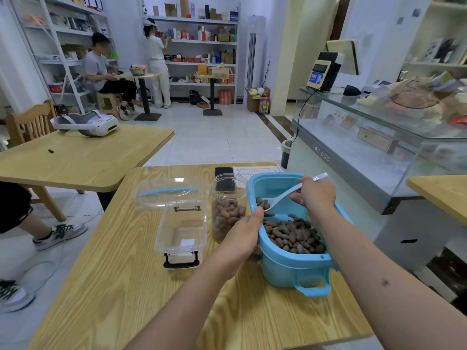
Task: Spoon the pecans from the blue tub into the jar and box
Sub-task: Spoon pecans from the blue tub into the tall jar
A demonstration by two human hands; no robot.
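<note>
The right hand [317, 192] grips a white spoon [285, 195] carrying a few pecans over the blue tub [290, 269]. The left hand [243, 232] holds the tub's near-left rim, thumb on top. More pecans [294, 234] fill the tub's near end. Just left stands a clear jar [228, 207], partly filled, then an open clear box [180, 228], all on a wooden table [121, 286].

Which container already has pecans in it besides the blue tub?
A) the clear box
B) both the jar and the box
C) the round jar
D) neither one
C: the jar beside the blue tub is partly filled with pecans, while the clear box to its left shows only a bare bottom; the spoon in the right hand carries a few more.
</note>
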